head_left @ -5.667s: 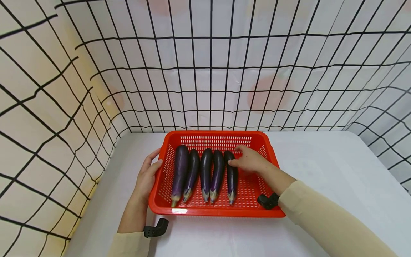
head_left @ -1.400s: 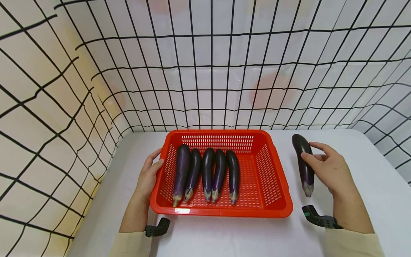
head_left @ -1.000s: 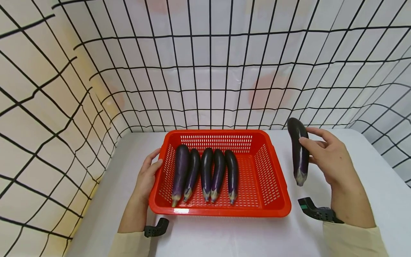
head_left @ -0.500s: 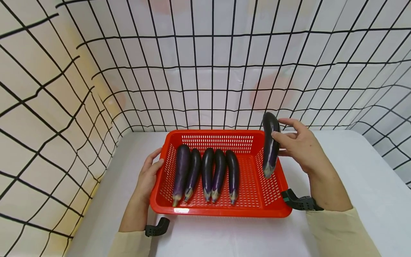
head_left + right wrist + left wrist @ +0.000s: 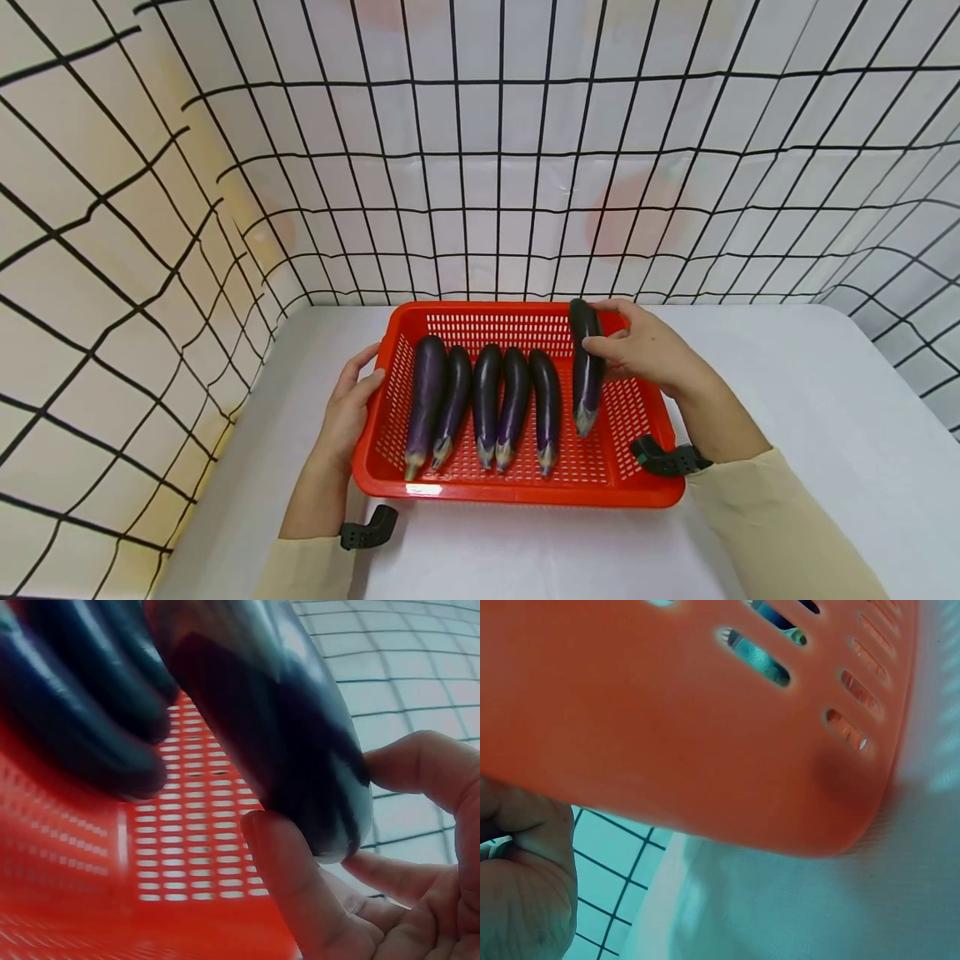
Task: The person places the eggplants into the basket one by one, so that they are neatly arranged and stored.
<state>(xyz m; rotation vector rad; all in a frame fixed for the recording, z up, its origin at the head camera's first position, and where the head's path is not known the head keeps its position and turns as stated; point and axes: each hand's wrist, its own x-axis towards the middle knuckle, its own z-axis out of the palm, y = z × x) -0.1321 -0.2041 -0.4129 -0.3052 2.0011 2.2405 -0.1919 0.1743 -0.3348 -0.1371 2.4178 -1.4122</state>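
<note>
My right hand point(image 5: 645, 346) pinches a dark purple eggplant point(image 5: 587, 367) between thumb and fingers. It is over the right part of the red plastic basket point(image 5: 517, 497), stem end toward me. In the right wrist view the fingertips point(image 5: 281, 855) lie against the rounded end of the held eggplant point(image 5: 277, 727). Several other eggplants point(image 5: 486, 404) lie side by side in the basket's left and middle, stems toward me. My left hand point(image 5: 348, 408) grips the basket's left rim, thumb at the edge. The left wrist view shows the basket's outer wall point(image 5: 667, 742) beside that hand.
A white-covered table point(image 5: 787, 400) lies under the basket. Black wire grid panels point(image 5: 502, 154) stand along its back and sides. Dark wrist-worn devices point(image 5: 367, 529) sit on both wrists, with beige sleeves point(image 5: 780, 525) behind them.
My right hand first left the basket, then held an eggplant over the table on the right. It lifted that eggplant and carried it left over the basket, now lower. The left hand stayed put.
</note>
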